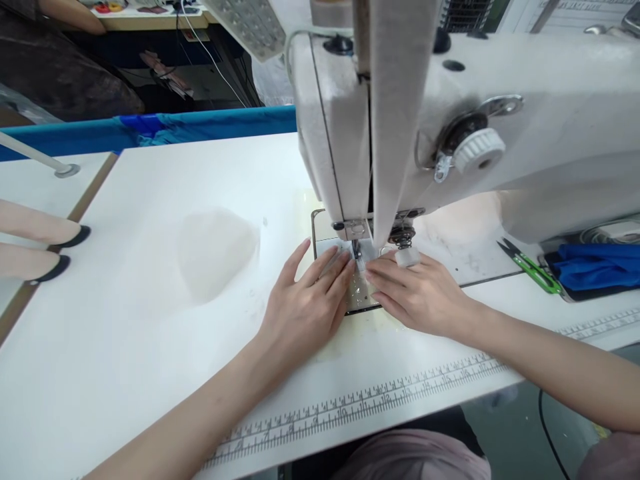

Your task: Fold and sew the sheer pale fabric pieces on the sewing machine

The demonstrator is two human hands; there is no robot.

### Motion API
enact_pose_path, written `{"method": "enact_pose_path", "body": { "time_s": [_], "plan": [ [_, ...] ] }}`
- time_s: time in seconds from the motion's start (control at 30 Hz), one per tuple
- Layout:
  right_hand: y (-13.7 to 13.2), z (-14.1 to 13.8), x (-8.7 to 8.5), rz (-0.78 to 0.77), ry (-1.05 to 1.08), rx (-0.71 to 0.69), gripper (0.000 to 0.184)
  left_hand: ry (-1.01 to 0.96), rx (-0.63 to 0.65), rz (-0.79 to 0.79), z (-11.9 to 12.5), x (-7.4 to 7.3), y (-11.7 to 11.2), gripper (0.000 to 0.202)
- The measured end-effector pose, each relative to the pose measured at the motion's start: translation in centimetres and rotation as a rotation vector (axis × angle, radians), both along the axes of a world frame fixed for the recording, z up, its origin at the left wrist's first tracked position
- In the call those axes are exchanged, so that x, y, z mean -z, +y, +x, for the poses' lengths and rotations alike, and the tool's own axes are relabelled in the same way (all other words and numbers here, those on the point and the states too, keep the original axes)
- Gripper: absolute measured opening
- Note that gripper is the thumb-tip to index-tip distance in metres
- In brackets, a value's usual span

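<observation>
A white sewing machine (500,120) stands on the white table (150,313). My left hand (305,307) lies flat, fingers stretched toward the needle and presser foot (357,250) on the metal plate (323,230). My right hand (415,290) lies flat on the other side, its fingertips meeting the left ones just below the needle. Both press on something small and pale at the foot; I cannot make out what it is. A wide beige strap (397,113) hangs down in front of the machine head.
Green thread snips (533,269) and a blue cloth (595,267) lie at the right. A printed ruler (375,400) runs along the table's front edge. At the left edge lie two pale mannequin-like feet in black shoes (63,250). A blue strip (200,127) borders the back.
</observation>
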State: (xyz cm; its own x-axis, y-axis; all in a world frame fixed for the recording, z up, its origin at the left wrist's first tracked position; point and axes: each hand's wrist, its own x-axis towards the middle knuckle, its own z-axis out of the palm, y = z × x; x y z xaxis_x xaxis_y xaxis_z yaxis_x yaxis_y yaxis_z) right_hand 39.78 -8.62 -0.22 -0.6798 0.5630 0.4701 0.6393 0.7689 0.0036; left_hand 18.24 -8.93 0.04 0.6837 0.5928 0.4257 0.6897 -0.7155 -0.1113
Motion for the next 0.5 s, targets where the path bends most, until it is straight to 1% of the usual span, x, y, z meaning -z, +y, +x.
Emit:
{"method": "enact_pose_path", "body": {
  "time_s": [0.13, 0.3, 0.5],
  "plan": [
    [0.21, -0.07, 0.05, 0.016, -0.040, 0.019, 0.026, -0.030, -0.010, -0.008, -0.01, 0.05, 0.41, 0.036],
    [0.05, -0.06, 0.09, 0.049, -0.021, 0.006, 0.023, -0.006, -0.012, 0.033, 0.05, -0.14, 0.37, 0.031],
    [-0.01, -0.05, 0.24, 0.045, -0.030, 0.012, 0.024, -0.023, -0.018, 0.051, 0.09, -0.11, 0.41, 0.028]
  ]
}}
